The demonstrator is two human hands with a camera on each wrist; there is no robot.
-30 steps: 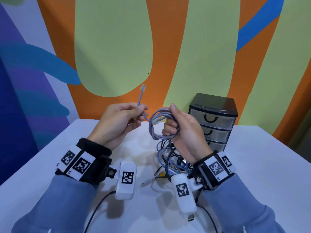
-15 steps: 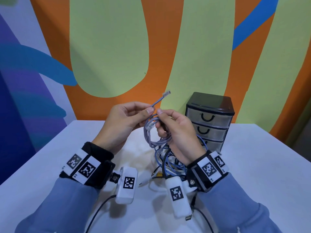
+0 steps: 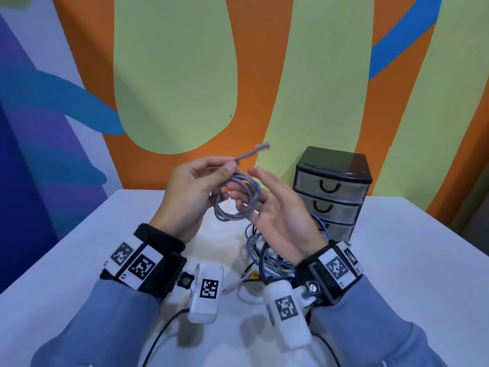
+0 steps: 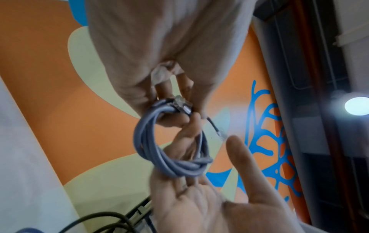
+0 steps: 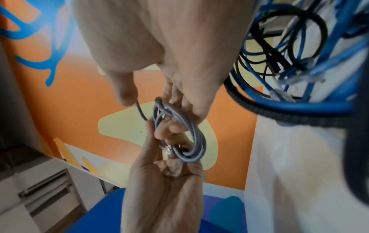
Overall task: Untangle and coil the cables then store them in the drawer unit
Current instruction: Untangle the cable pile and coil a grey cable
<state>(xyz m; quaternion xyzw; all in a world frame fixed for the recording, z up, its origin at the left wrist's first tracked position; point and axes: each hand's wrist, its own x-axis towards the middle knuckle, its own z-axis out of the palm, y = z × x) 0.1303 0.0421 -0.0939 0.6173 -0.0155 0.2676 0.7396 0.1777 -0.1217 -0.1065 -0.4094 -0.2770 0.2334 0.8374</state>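
A grey network cable (image 3: 235, 201) is wound into a small coil and held in the air between both hands. My left hand (image 3: 198, 189) pinches it near its free end, whose clear plug (image 3: 262, 147) sticks up to the right. In the left wrist view the coil (image 4: 171, 149) hangs from the left fingers, beside a second plug (image 4: 180, 102). My right hand (image 3: 275, 210) is turned palm up with its fingers inside the coil and its thumb lifted off. The right wrist view shows the coil (image 5: 191, 134) around those fingers. The black drawer unit (image 3: 332, 192) stands behind, its three drawers closed.
A tangle of blue and black cables (image 3: 267, 255) lies on the white table (image 3: 410, 260) under my right wrist, and fills the upper right of the right wrist view (image 5: 289, 63). A painted wall rises just behind the table's far edge.
My right thumb has let go of the coil and the palm has turned up. The left hand now pinches the cable where the coil starts, with the free end pointing right.
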